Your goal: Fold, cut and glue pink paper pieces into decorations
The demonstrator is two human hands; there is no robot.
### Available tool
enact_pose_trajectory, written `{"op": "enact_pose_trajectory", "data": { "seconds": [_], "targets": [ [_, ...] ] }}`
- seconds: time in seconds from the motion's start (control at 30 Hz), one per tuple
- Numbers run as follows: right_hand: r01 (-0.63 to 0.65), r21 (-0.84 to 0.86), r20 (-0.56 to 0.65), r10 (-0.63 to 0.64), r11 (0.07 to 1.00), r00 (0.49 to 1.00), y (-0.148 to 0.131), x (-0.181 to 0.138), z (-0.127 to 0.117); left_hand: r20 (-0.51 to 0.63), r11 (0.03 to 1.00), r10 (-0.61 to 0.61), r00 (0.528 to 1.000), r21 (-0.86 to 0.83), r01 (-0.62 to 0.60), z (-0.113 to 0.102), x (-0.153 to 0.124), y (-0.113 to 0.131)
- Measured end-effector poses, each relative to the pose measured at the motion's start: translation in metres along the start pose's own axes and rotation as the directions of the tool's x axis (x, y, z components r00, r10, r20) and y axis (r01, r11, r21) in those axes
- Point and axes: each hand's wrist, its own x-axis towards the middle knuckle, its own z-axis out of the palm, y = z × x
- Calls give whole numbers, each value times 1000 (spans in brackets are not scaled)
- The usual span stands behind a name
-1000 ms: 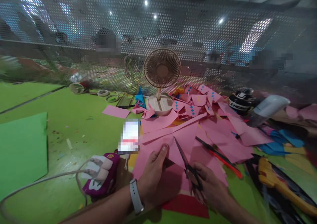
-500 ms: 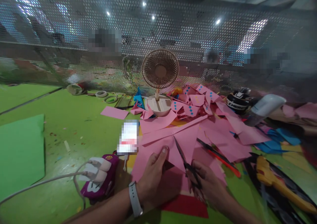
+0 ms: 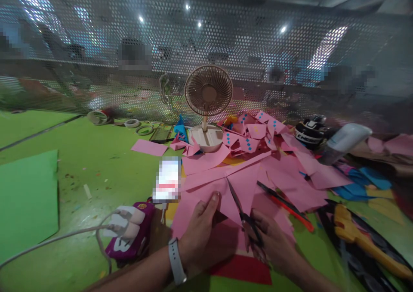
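Note:
My left hand (image 3: 200,231), with a white watch on its wrist, pinches a folded pink sheet of paper (image 3: 226,199) near its lower edge, thumb on top. My right hand (image 3: 272,242) grips black scissors (image 3: 242,212) by the handles. The blades point up and away, lying along the pink sheet just right of my left thumb. Both hands work over a red sheet (image 3: 247,268) on the green table.
Many pink paper pieces (image 3: 290,171) pile up behind. A small desk fan (image 3: 208,104) stands at the back by a perforated metal screen. A red and black cutter (image 3: 285,206), a yellow tool (image 3: 361,236), a purple power strip (image 3: 130,229), a green sheet (image 3: 26,197) and tape rolls (image 3: 100,116) lie around.
Almost nothing has moved. The view has shifted slightly. Both hands keep the same hold on the pink paper and the scissors.

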Motion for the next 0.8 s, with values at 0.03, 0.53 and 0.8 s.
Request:
{"op": "enact_pose_trajectory", "data": {
  "seconds": [0.03, 0.53, 0.8],
  "targets": [
    [3, -3, -1, -3, 1000, 1000, 0, 0, 0, -1, 1000, 3, 1000, 7, -3, 0, 0, 0],
    [-34, -85, -27, 32, 996, 999, -7, -3, 4, -43, 998, 33, 999, 52, -30, -4, 6, -7],
    [-58, -211, 53, 71, 976, 996, -24, -1, -11, -59, 992, 109, 992, -52, -112, -10, 16, 2]
  ]
}}
